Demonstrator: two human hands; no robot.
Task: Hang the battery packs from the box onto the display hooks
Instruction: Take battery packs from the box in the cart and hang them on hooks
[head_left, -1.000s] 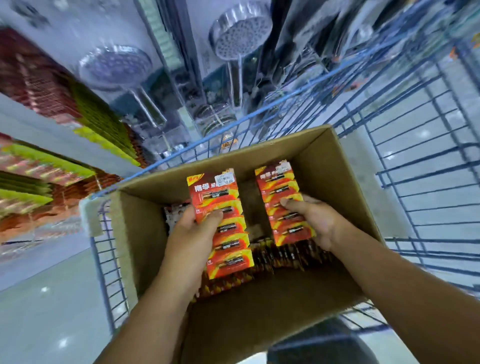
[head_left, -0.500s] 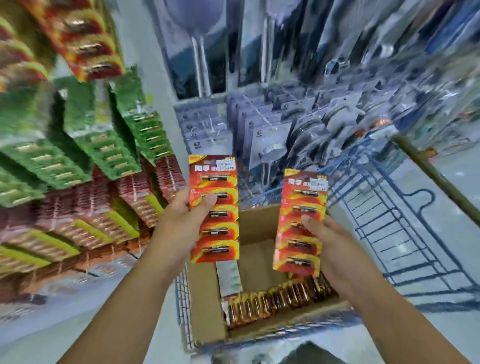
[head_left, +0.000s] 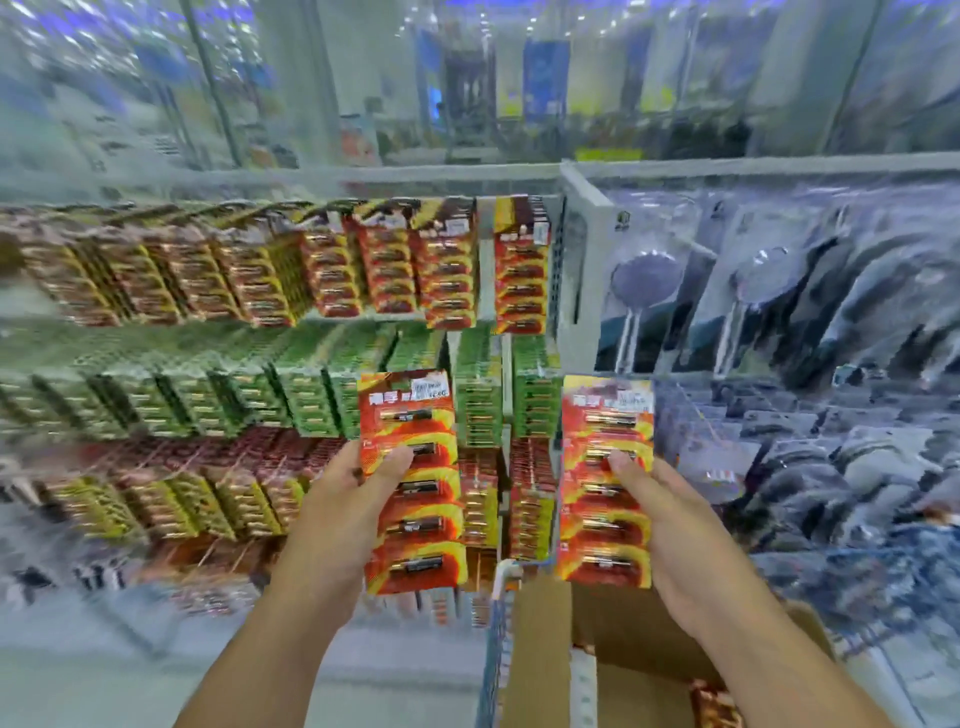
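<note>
Left hand: thumb pressed across the front of one red-and-yellow battery strip, held upright. Right hand: thumb likewise clamped on a second strip. Cardboard box: below the right hand, open. Display rack: beyond both strips, hung with blurred red and green packs.

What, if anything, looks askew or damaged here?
Nothing stands out. The left hand and right hand each hold an intact red battery strip upright before the display racks.
</note>
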